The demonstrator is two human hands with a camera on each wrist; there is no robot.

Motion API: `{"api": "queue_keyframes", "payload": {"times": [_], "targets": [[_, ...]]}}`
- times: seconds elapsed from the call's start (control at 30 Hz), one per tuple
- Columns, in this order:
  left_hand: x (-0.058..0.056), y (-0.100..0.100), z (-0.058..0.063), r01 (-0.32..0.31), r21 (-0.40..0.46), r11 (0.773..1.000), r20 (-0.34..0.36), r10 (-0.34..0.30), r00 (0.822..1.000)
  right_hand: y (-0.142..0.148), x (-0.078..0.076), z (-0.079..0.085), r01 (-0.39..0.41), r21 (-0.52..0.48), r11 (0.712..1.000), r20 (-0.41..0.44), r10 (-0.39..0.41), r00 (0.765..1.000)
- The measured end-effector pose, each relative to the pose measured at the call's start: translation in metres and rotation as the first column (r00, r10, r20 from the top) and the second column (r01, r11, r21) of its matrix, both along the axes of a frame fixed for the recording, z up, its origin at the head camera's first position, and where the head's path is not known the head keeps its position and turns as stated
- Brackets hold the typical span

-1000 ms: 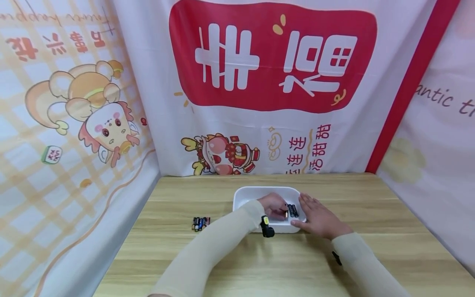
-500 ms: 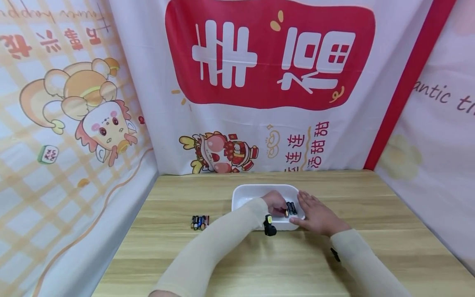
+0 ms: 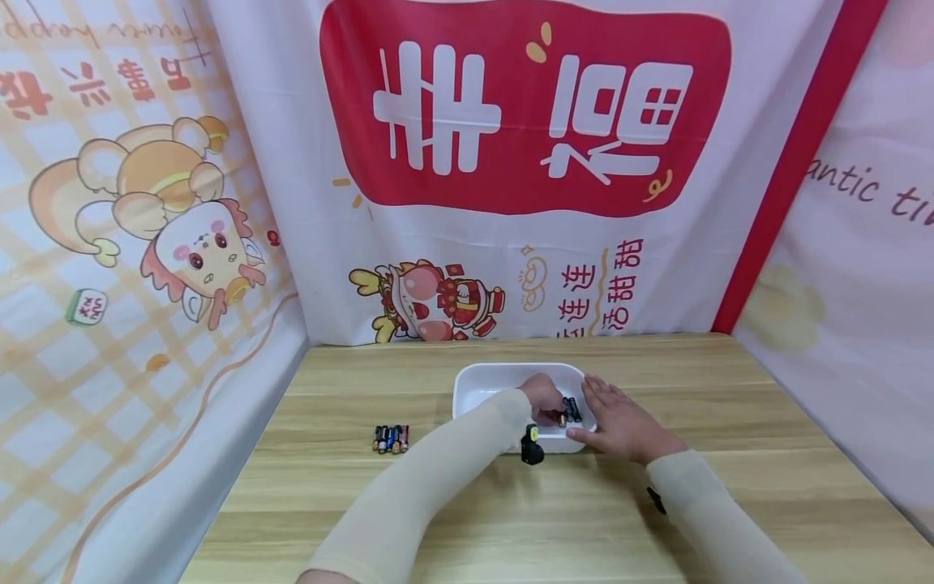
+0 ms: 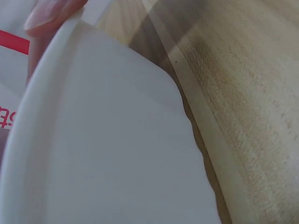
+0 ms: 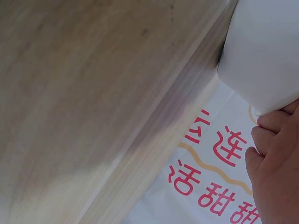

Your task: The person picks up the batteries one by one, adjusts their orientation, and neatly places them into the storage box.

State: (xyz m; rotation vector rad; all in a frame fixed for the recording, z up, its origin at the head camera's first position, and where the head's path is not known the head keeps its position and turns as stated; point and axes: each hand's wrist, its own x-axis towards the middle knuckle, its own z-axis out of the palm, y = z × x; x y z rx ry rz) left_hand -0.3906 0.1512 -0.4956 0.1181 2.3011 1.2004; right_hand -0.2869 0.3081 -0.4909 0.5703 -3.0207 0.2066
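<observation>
My left hand [image 3: 543, 397] is down inside the white plastic tray [image 3: 481, 375], pinching a small battery [image 3: 562, 420] whose end shows copper. Right beside that battery, dark batteries [image 3: 573, 410] lie side by side near the tray's right end. My right hand [image 3: 623, 422] grips this end, its fingers along the right rim and its thumb at the near corner. In the left wrist view, a fingertip [image 4: 46, 21] laps over the tray's pale rim. The right wrist view has fingers [image 5: 268, 140] at the rim. Most of the left fingertips are hidden in the head view.
Several batteries [image 3: 391, 439] in mixed colours lie in a neat row on the wooden table [image 3: 328, 503], left of the tray. A printed cloth [image 3: 525, 243] hangs along the table's back edge, with more cloth on both sides.
The view has shifted slightly. My left hand stays in the tray, with the battery drawn close against the dark ones. My right hand keeps its place at the tray's end.
</observation>
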Motion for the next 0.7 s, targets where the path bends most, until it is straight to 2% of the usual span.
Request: {"api": "queue_keyframes", "payload": {"times": [0.23,0.43,0.57,0.7], "targets": [[-0.007,0.006,-0.01,-0.01,-0.017,1.0,-0.034,0.01,0.999,0.0,-0.001,-0.001,0.012,-0.007,1.0,0.008,-0.012,1.0],[-0.008,0.006,-0.011,0.0,-0.053,0.999,-0.061,-0.004,0.998,0.0,-0.002,-0.002,0.008,-0.012,1.0,0.005,-0.008,1.0],[-0.009,0.003,-0.011,0.016,-0.044,0.999,-0.046,-0.018,0.999,0.0,-0.002,-0.002,0.008,-0.017,1.0,0.004,-0.008,1.0],[-0.01,-0.001,-0.007,0.01,0.014,1.0,-0.004,-0.01,1.0,0.0,-0.002,-0.003,0.007,-0.016,1.0,0.004,-0.007,1.0]]}}
